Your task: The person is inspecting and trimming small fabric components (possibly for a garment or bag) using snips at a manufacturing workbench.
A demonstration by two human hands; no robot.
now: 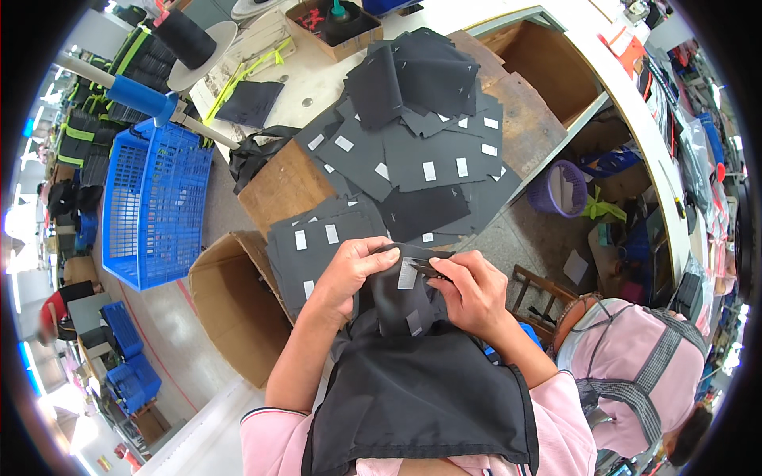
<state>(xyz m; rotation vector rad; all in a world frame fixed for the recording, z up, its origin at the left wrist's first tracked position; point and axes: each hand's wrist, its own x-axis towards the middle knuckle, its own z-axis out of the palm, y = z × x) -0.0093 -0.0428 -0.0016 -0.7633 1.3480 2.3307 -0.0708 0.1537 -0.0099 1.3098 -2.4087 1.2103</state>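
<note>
A dark grey fabric piece (390, 305) with white labels hangs in front of my black apron (421, 397). My left hand (349, 274) is closed on its upper edge, thumb and fingers pinching it. In my right hand (474, 292) is a small dark tool that looks like thread snips (431, 270), its tip beside the upper white label (407, 274). Just beyond my hands, a stack of similar labelled grey pieces (444, 159) spreads over the table. Another labelled pile (305, 242) lies to the left of my left hand.
An open cardboard box (226, 305) stands at the left, with a blue plastic basket (151, 214) past it. A black thread cone (184, 40) sits at the far left. On the right are a purple basket (559, 189) and a co-worker in pink (635, 357).
</note>
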